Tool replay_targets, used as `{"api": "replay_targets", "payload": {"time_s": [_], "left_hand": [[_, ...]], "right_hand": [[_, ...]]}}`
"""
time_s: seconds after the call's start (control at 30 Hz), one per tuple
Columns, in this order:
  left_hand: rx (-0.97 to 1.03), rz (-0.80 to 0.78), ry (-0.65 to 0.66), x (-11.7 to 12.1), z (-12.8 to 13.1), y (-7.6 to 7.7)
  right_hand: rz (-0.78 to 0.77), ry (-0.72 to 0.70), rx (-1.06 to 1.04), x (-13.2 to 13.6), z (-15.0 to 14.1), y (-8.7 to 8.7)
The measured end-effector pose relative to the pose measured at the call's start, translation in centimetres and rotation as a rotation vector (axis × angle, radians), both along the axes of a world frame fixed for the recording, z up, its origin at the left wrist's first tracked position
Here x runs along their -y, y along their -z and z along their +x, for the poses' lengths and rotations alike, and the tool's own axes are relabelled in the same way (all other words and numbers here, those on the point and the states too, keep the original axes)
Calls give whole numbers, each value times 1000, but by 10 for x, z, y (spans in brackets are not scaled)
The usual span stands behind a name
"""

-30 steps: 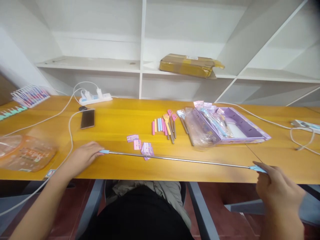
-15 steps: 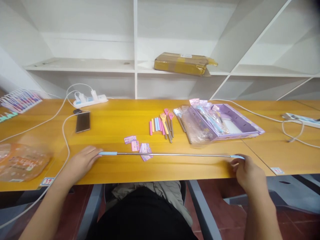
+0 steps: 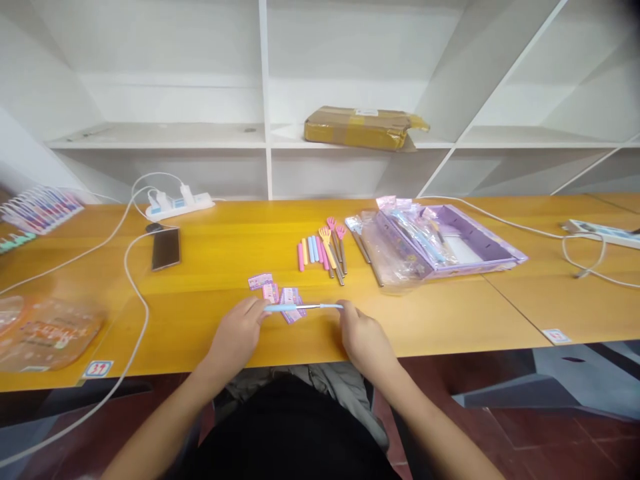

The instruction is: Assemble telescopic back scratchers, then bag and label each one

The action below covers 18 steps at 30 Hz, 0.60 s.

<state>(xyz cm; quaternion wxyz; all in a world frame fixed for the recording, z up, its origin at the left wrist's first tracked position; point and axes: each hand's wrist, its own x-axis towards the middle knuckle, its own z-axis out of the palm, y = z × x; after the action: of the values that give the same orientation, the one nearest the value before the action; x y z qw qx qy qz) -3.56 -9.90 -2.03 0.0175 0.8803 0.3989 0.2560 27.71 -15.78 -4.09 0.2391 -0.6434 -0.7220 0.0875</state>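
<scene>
My left hand (image 3: 239,333) pinches the light-blue handle end of a telescopic metal rod (image 3: 303,307). My right hand (image 3: 364,335) grips its other, blue-tipped end. The rod is collapsed short and lies level just above the wooden table's (image 3: 450,313) front edge. Under it lie small pink and purple cards (image 3: 280,292). Behind them sits a row of short pastel rods with tiny hand-shaped heads (image 3: 323,249).
A purple tray (image 3: 480,250) with clear wrappers holds more rods at the right. A phone (image 3: 165,248) on a white cable and a power strip (image 3: 179,203) lie at the left. An orange packet (image 3: 45,333) sits far left. A brown parcel (image 3: 363,127) rests on the shelf.
The rod has been pushed together from nearly a table's width to a short length. Both hands have come toward the middle, the right one moving furthest left.
</scene>
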Motion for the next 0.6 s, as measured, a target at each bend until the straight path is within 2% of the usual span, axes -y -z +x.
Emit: {"api": "replay_targets", "payload": {"time_s": [0.1,0.2,0.27,0.37,0.47,0.6], "left_hand": [[4,-85,-20,-1,2,6],[-41,-203,68,-2,0,10],[-59,-269,120,-1,2,11],[-59,-302,135,0,4,9],[-78,-265,144,-1,2,10],[-110,-167,167,-3,0,14]], "right_hand": [[-38,-34,-121,-2,-12,4],[-49,-37,-319,-5,-1,4],[-60,-55,-375,-6,3,3],[-67,-69,-291,-5,2,2],[-62,-102,-176,-3,-3,3],[-52,-132,-213,-2,-3,2]]}}
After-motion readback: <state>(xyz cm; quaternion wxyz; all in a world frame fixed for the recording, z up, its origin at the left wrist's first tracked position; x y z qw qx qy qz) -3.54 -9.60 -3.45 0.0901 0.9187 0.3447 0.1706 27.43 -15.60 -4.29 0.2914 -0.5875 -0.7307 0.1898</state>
